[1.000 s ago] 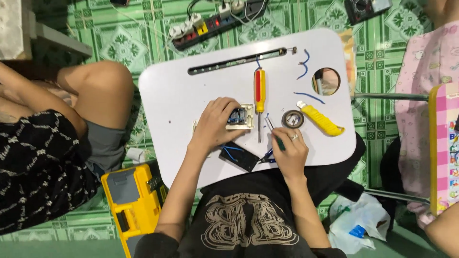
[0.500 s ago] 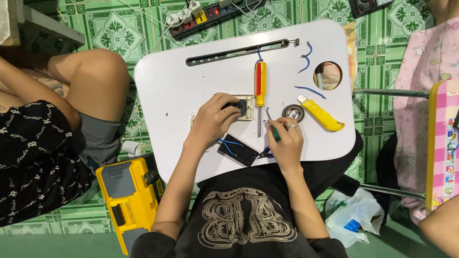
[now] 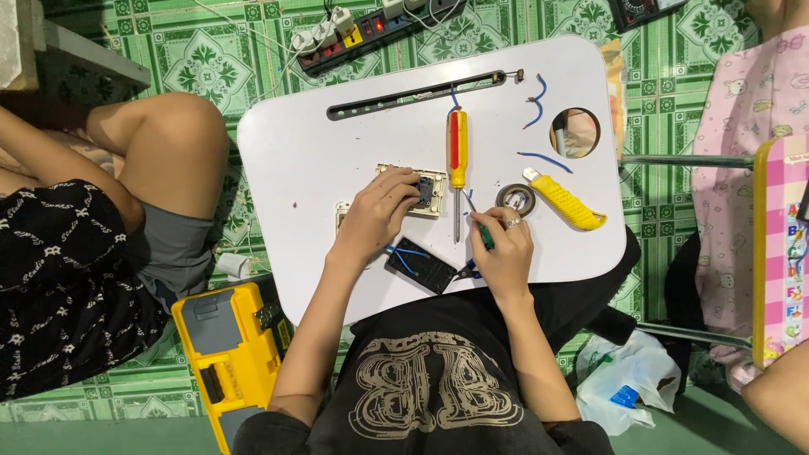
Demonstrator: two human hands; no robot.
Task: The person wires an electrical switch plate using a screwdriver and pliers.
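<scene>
Left hand (image 3: 375, 215) pins the switch plate (image 3: 415, 189) with fingertips pressed down; right hand (image 3: 503, 253) pinches a small green screwdriver (image 3: 482, 233). If that grip loosens, the plate may skid across the slick table (image 3: 303, 168).

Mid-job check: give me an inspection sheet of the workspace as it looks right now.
Surface: white lap table with a round hole at its right side.
Job's things: cream switch plate under the left fingers; small green tool in the right hand; black module with blue leads near the table's front edge.
Clutter: red-yellow screwdriver, tape roll, yellow knife, black slotted bar.
Grippers: left hand on the switch plate; right hand gripping the green tool.
Cables: loose blue wire bits on the table; power strip on the floor.
Surroundings: green patterned floor, yellow toolbox, a seated person at left.
</scene>
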